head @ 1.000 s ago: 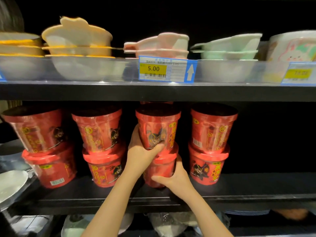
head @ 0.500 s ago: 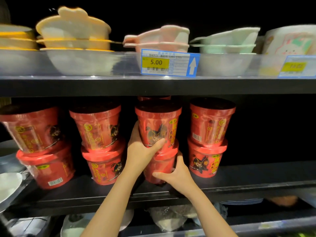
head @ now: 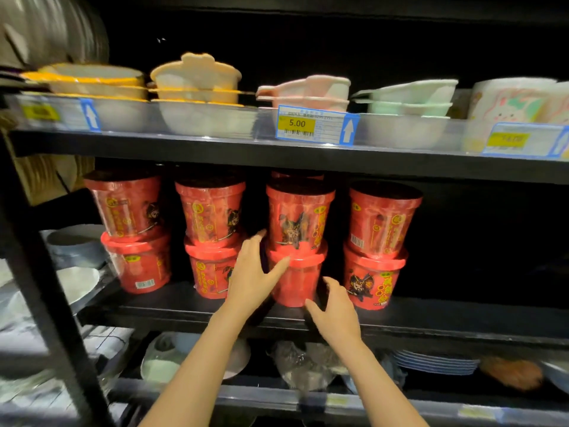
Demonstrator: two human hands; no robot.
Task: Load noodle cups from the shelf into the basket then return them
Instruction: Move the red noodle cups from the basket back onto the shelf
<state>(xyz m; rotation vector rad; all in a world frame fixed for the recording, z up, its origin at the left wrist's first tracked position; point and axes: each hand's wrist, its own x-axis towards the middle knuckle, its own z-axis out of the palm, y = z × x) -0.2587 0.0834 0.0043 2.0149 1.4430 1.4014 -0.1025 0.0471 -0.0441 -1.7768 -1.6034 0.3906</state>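
Several red noodle cups stand in two-high stacks on the black middle shelf. The third stack has an upper cup on a lower cup. My left hand is spread just left of this stack, fingers straight, thumb tip at the lower cup's lid rim. My right hand hovers with spread fingers at the lower cup's right base, holding nothing. No basket is in view.
The upper shelf holds stacked plastic bowls behind a clear rail with a 5.00 price tag. A black upright post stands at left. Plates and bagged items lie on the lowest shelf.
Both hands have let go of the third stack and drawn back, fingers now spread. The camera view has shifted left and down.
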